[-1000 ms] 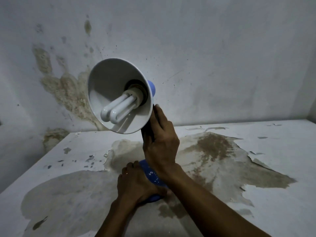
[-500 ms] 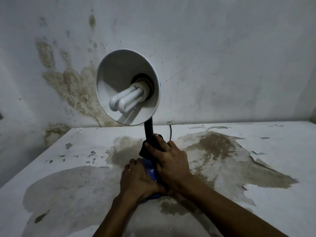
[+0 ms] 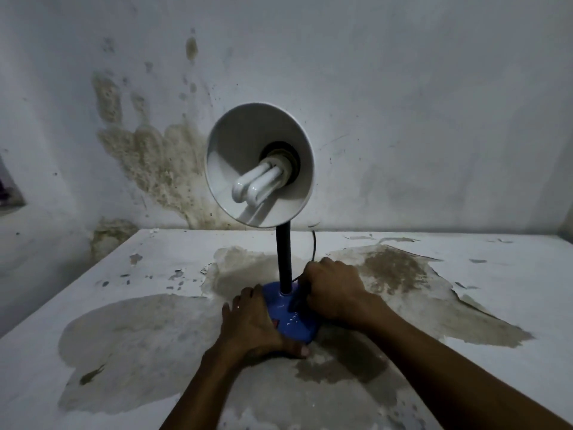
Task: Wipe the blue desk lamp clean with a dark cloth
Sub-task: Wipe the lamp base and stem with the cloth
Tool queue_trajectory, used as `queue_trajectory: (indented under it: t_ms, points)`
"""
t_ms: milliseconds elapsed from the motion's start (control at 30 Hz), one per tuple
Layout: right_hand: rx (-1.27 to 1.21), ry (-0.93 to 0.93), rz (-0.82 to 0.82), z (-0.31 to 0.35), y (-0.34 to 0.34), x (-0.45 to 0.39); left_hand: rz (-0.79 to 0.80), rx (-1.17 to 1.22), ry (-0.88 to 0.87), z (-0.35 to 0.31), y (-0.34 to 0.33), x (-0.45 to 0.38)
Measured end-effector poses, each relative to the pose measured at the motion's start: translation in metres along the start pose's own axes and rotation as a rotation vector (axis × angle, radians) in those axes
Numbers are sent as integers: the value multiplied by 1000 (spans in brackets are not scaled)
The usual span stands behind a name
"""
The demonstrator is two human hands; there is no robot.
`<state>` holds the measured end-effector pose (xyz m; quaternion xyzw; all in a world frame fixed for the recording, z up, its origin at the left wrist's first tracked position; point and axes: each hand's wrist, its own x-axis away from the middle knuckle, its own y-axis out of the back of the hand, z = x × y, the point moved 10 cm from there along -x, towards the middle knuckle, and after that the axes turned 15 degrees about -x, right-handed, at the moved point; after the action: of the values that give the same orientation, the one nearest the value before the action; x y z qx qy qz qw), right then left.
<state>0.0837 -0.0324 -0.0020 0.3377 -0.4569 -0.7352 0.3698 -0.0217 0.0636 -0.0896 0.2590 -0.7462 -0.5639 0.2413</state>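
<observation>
The blue desk lamp (image 3: 286, 315) stands upright on the stained, peeling tabletop (image 3: 465, 305), between the two hands. The left hand (image 3: 251, 324) lies against the left side of the lamp's blue base, fingers extended along its edge and thumb curving round the near rim, so it steadies the base with a loose hold. The right hand (image 3: 336, 291) sits just right of the base, fingers curled round a dark cloth (image 3: 298, 297), which it presses onto the top of the base beside the foot of the black neck (image 3: 284, 259). Only a small dark fold of the cloth shows below the knuckles. Above both hands the neck rises to the white shade (image 3: 260, 164), which faces the camera with its compact fluorescent bulb (image 3: 259, 184) visible inside. A thin black cord (image 3: 313, 243) runs up just beyond the right hand's fingers towards the stained wall (image 3: 148, 156).
</observation>
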Motion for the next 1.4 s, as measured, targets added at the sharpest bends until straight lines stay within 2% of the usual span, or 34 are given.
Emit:
queue_trajectory:
  t_ms: [100, 233, 367, 533, 667, 800, 900, 1067, 1167, 1300, 1400]
  points:
    - [-216, 4, -177, -13, 16, 8, -29, 139, -64, 10, 0, 0]
    - [-365, 96, -450, -8, 36, 28, -116, 54, 23, -3, 7, 13]
    - [-295, 290, -760, 5, 62, 57, -183, -83, 221, -24, 4, 26]
    - [-50, 428, -887, 23, 75, 70, -250, -230, 346, -50, 8, 35]
    - [-23, 371, -754, 37, 73, 46, -288, -271, 373, -52, 5, 36]
    - [130, 203, -483, 30, 32, 12, -346, -190, 384, -49, 3, 40]
    - [191, 186, -345, 25, 2, 7, -424, -126, 361, -49, 0, 37]
    - [273, 152, -177, 16, -24, 6, -460, -153, 362, -50, 0, 37]
    - [247, 125, -72, 18, -24, 3, -448, -153, 361, -48, -2, 36]
    - [159, 1, 105, 0, -13, 0, -464, -130, 355, -47, -1, 35]
    - [-61, -16, 40, -16, 11, 7, -482, -93, 333, -49, 2, 35]
